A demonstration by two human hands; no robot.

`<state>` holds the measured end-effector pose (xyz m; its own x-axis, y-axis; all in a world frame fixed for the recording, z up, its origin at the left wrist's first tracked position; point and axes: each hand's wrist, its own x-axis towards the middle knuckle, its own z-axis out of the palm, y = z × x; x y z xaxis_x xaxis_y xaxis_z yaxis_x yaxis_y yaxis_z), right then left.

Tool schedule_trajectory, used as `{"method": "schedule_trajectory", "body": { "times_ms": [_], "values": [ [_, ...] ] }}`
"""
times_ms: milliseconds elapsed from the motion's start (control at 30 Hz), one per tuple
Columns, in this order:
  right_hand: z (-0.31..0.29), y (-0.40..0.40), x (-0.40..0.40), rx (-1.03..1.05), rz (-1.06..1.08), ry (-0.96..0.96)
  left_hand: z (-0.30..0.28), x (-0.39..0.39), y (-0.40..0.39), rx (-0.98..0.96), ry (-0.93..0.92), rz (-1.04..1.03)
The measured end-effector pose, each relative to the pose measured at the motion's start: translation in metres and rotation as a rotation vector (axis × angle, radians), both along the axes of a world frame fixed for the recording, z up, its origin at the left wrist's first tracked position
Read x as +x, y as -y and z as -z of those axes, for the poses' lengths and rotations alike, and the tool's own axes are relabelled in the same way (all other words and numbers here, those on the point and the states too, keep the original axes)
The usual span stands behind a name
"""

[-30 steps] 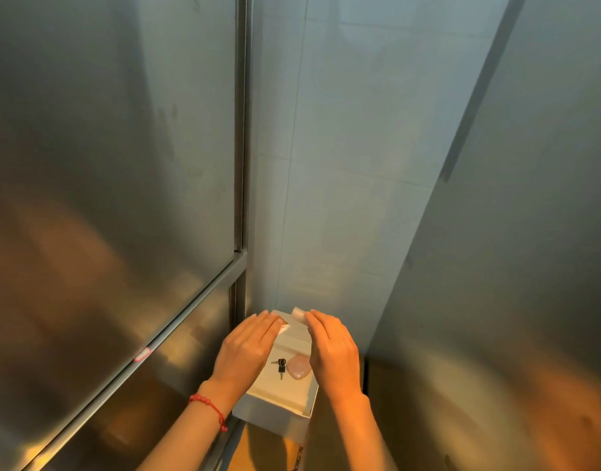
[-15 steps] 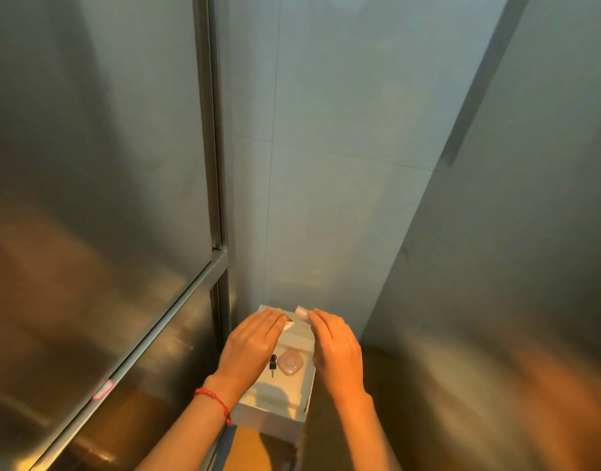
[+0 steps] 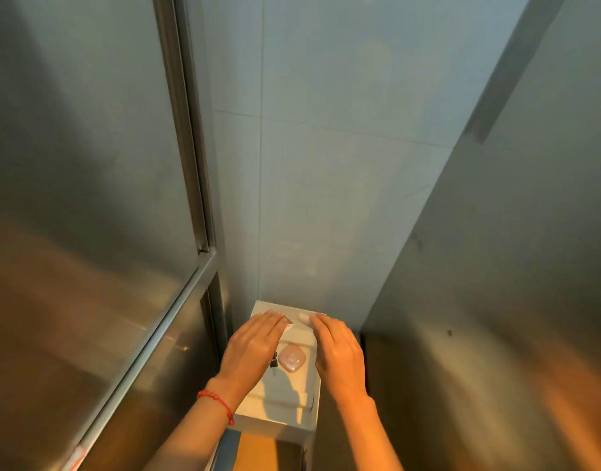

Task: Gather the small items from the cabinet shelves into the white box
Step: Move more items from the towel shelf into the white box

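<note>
Nearest: two forearms are reaching in from the bottom edge, the left one wearing a red string bracelet (image 3: 217, 401) at the wrist.

White box (image 3: 275, 407): open-topped, sitting between a steel cabinet door (image 3: 88, 198) on the left and a steel panel (image 3: 513, 266) on the right; what it is resting on cannot be told. It is holding a pink heart-shaped item (image 3: 291, 357) and, just beside that on its left, a small dark key-like item (image 3: 274, 362), partly hidden under the left hand.

Left hand (image 3: 253, 345): lying over the box's left side, fingers straight and together, tips reaching the far end. Right hand (image 3: 340, 351): lying along the right wall, fingers likewise extended. At the far end a small pale item (image 3: 304, 317) is sitting between the two sets of fingertips; whether either hand is pinching it cannot be told.

Step in hand, as judged: settling or releasing that pale item into the box, or adjusting the far flap. The next move is likely calling for letting go cleanly and reaching back to a shelf.

Farthest: pale tiled wall (image 3: 326, 164).

Writing: none readable; a reddish-white sticker (image 3: 75, 457) low on the left door is too blurred.
</note>
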<state>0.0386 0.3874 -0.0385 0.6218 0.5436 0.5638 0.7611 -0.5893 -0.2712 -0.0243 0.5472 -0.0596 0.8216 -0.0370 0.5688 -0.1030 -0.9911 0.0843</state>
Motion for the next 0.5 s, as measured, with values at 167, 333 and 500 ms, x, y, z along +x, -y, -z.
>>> {"method": "schedule_trajectory", "body": {
  "times_ms": [167, 333, 500],
  "values": [
    [0.019, -0.014, 0.011, -0.034, -0.012, -0.022, 0.017, 0.01, -0.013, -0.002, -0.024, 0.006],
    [0.048, -0.022, 0.029, -0.051, -0.048, -0.055, 0.037, 0.022, -0.021, 0.009, -0.063, -0.014],
    [0.078, -0.029, 0.044, -0.065, -0.054, -0.091, 0.07, 0.031, -0.028, 0.027, 0.019, -0.006]
  ]
}}
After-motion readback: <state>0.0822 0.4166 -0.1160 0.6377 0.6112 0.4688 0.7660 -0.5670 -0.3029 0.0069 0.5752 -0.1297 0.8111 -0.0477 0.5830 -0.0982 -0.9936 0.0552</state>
